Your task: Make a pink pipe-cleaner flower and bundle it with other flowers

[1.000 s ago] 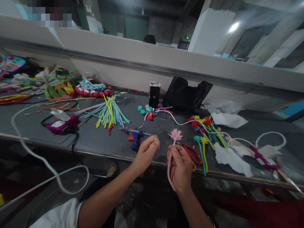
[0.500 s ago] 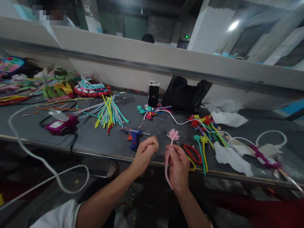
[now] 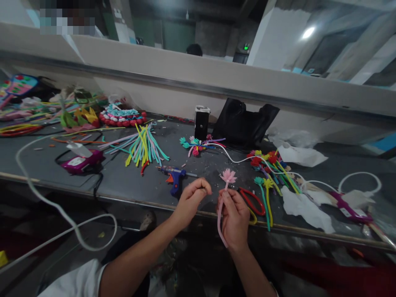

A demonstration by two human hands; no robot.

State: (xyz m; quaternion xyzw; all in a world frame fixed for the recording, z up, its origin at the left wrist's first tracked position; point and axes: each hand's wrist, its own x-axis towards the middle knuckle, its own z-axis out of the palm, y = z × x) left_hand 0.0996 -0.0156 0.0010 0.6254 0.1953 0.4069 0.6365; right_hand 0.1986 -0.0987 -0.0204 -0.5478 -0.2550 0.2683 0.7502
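Pinched between the thumb and fingers of my right hand [image 3: 235, 218] is a pink pipe-cleaner flower [image 3: 228, 176]. Its head points up, and its bent stem hangs down past the palm. My left hand [image 3: 191, 201] is curled closed just left of the flower, apart from it; whatever its fingertips may hold is hidden. A blue hot glue gun [image 3: 177, 181] lies beyond the left hand. Red-handled scissors or pliers [image 3: 258, 208], partly covered, lie beside my right hand. To their right, a teal pipe-cleaner flower [image 3: 259, 181] and a yellow one [image 3: 268, 185] rest near the table edge.
Loose pipe cleaners [image 3: 145, 146] are fanned out on the left. Finished flowers lie by a black device [image 3: 201, 123] and a black bag [image 3: 246, 123]. A white cable [image 3: 230, 156] crosses the table [image 3: 123, 185]. Purple boxes [image 3: 81, 163] and crumpled paper [image 3: 305, 208] lie about.
My left hand has shifted slightly right, toward the flower. My right hand keeps its grip on the pink flower. The whole view has moved a little.
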